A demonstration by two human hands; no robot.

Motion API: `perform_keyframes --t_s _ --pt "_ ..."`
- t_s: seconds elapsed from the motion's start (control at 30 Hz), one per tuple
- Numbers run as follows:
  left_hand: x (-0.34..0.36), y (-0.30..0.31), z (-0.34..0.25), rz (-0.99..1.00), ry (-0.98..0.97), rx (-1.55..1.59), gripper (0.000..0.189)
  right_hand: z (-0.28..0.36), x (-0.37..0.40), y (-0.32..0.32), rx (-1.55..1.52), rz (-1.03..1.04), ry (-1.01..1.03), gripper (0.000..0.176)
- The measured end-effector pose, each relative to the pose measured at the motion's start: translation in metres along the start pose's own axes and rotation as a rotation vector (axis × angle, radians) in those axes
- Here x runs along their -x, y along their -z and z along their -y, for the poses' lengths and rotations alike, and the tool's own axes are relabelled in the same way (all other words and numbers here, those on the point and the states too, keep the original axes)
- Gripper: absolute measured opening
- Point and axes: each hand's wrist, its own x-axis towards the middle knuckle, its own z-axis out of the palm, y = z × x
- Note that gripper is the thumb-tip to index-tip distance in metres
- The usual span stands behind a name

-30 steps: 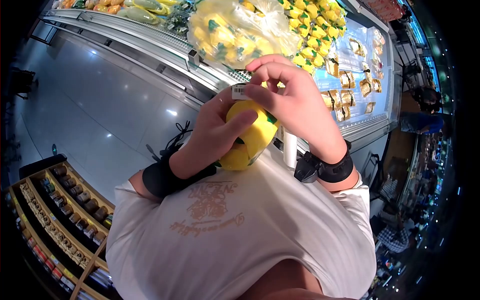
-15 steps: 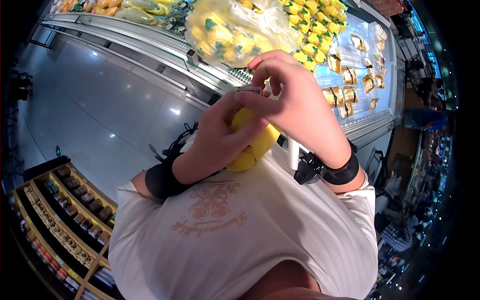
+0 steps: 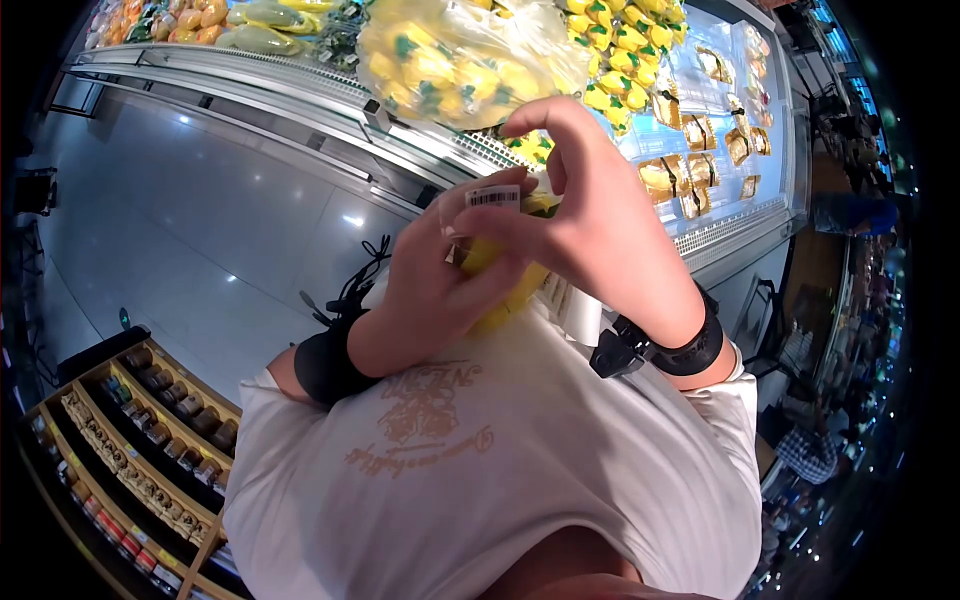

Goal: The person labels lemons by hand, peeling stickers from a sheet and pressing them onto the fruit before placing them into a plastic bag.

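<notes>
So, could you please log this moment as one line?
left hand: holding yellow item; right hand: thumb at barcode label; plastic bag: ahead

Yellow package (image 3: 482, 258) is being held near white shirt (image 3: 560, 450), mostly hidden; white barcode label (image 3: 494, 196) is facing camera, sitting farther from shirt.

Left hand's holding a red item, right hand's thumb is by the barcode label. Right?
Not quite: the item is yellow, as the head view shows. The left hand does hold it, with the right hand's thumb by the barcode label.
</notes>
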Motion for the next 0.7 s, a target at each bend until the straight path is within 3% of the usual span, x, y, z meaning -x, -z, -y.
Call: perform_keyframes --t_s 0.2,0.37,0.6,0.7 --pt "0.002 -0.004 -0.002 -0.008 0.039 0.158 0.045 -0.005 0.004 -0.003 -0.192 -0.018 -0.036 0.043" --pt "0.01 0.001 -0.004 0.067 0.05 0.117 0.041 -0.012 0.009 0.004 -0.45 0.153 -0.205 0.037" --pt "0.005 0.0 -0.007 0.104 0.077 0.192 0.043 -0.029 0.012 -0.003 -0.497 0.14 -0.151 0.027" --pt "0.002 -0.001 0.001 0.076 0.091 0.206 0.046 -0.027 0.011 -0.001 -0.724 0.121 -0.218 0.026"
